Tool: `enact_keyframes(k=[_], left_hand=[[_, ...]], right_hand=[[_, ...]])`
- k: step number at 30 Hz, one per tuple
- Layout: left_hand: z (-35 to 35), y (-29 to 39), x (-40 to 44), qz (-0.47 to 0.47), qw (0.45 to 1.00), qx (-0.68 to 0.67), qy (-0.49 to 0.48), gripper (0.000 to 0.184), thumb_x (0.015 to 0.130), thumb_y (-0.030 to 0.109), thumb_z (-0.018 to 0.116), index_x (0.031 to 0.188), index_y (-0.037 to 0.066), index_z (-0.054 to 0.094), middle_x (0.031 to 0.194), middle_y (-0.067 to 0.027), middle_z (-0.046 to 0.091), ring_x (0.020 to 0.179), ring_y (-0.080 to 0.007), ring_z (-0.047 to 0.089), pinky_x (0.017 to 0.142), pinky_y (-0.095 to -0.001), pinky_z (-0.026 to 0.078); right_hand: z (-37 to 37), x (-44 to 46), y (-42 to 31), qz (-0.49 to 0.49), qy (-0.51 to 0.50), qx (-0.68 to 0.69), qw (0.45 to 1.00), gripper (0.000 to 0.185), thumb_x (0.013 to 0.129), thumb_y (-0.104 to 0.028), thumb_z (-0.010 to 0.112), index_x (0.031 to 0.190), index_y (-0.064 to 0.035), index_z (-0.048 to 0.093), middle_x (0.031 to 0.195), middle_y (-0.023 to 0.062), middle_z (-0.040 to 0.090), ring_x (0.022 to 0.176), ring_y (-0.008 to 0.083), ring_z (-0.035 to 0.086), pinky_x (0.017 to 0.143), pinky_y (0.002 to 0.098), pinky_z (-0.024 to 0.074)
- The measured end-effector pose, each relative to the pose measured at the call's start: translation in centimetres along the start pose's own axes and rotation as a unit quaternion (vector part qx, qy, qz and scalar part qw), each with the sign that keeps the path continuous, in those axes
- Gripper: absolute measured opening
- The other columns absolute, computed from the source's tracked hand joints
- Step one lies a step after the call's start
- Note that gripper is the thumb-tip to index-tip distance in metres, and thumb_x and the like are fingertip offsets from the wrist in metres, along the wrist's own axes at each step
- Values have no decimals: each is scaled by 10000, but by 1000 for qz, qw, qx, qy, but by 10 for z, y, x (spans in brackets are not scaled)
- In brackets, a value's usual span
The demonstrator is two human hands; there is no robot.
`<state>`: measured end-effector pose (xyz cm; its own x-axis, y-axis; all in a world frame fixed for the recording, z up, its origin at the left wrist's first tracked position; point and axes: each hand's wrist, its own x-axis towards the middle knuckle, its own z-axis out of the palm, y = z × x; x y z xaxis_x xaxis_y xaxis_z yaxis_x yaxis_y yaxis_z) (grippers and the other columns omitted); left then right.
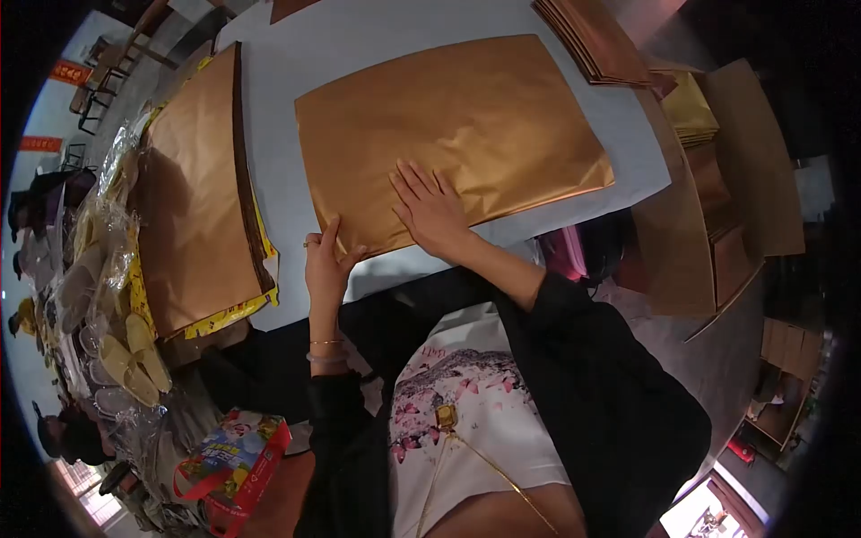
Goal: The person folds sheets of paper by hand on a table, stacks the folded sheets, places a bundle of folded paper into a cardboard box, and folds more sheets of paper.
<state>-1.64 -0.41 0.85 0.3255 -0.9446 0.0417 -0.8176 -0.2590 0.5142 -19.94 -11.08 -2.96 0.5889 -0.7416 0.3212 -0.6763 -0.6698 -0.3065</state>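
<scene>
A large sheet of gold-coloured paper (430, 117), with a shiny, slightly creased surface, lies on the pale table covering in front of me. My right hand (432, 211) rests flat on it near its front edge, fingers stretched out. At the near left corner is my left hand (330, 264), its index finger and thumb spread apart against the paper's edge. The other left fingers are partly hidden. Whether the sheet is single or folded over, I cannot tell.
Stacked brown-gold sheets (193, 188) lie on the left over yellow wrapping. Folded brown pieces (596, 40) sit at the far right edge. An open cardboard box (668, 233) stands right, holding gold bundles. Plastic-wrapped slippers (134, 359) and a red-blue bag (238, 457) are at lower left.
</scene>
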Motion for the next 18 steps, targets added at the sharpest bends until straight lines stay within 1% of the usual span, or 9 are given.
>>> enact_keyframes(k=[3, 7, 8, 9, 11, 12, 14, 16, 18], left_hand=[[-3, 3, 0, -3, 1000, 7, -5, 664, 698, 328, 768, 1265, 90, 518, 942, -117, 481, 824, -272, 514, 708, -355, 457], [0, -2, -1, 9, 1000, 14, -8, 655, 715, 325, 756, 1281, 107, 509, 954, -126, 475, 857, -288, 509, 742, -370, 453], [0, -4, 0, 2, 1000, 5, -13, 658, 715, 329, 755, 1285, 111, 507, 958, -128, 474, 861, -291, 508, 749, -372, 453], [0, -7, 1, -12, 999, 24, -31, 674, 715, 329, 756, 1299, 117, 497, 964, -136, 470, 871, -295, 507, 757, -371, 453], [1, -10, 2, -2, 999, 16, -34, 676, 718, 325, 754, 1306, 122, 491, 964, -138, 469, 875, -298, 505, 759, -372, 452], [2, -11, 2, 1, 999, 11, -32, 678, 721, 321, 752, 1314, 126, 486, 964, -140, 467, 878, -301, 504, 761, -372, 451], [2, -11, 1, -1, 999, -15, -35, 683, 726, 308, 748, 1327, 132, 475, 963, -143, 466, 878, -302, 499, 763, -372, 449], [0, -6, 1, -2, 1000, 1, -29, 679, 731, 306, 744, 1330, 133, 473, 959, -139, 465, 872, -295, 494, 765, -371, 446], [-3, -1, 2, -16, 999, 17, -49, 672, 736, 303, 741, 1329, 132, 473, 957, -134, 464, 876, -291, 492, 768, -372, 445]], right_hand=[[-6, -3, 14, 19, 5, 0, 1000, 504, 941, -331, 401, 1373, -73, 373, 1455, 83, 324, 1348, 229, 281, 1096, 428, 192], [-19, -10, 40, 54, -7, -17, 998, 506, 946, -333, 387, 1375, -65, 368, 1454, 96, 319, 1352, 235, 273, 1093, 424, 194], [-22, -12, 49, 62, 12, -5, 998, 501, 945, -334, 388, 1365, -60, 382, 1442, 101, 340, 1348, 234, 281, 1090, 423, 201], [-26, -15, 58, 69, 13, -13, 997, 501, 945, -334, 388, 1365, -60, 382, 1442, 101, 340, 1348, 234, 281, 1090, 423, 201], [-30, -20, 75, 87, 43, -51, 994, 501, 943, -338, 391, 1359, -59, 392, 1439, 102, 346, 1344, 232, 290, 1086, 425, 211], [-32, -23, 85, 104, 29, -72, 992, 504, 943, -343, 390, 1361, -61, 389, 1446, 96, 337, 1341, 231, 298, 1085, 422, 216], [-37, -29, 102, 124, 37, -85, 988, 505, 945, -341, 386, 1366, -63, 382, 1451, 92, 330, 1341, 229, 300, 1088, 419, 211], [-51, -35, 114, 146, 31, -120, 981, 505, 949, -333, 376, 1376, -63, 366, 1455, 88, 326, 1339, 226, 306, 1095, 405, 201], [-57, -43, 132, 165, 42, -114, 979, 507, 949, -332, 375, 1377, -62, 362, 1456, 90, 324, 1338, 228, 308, 1095, 401, 201]])
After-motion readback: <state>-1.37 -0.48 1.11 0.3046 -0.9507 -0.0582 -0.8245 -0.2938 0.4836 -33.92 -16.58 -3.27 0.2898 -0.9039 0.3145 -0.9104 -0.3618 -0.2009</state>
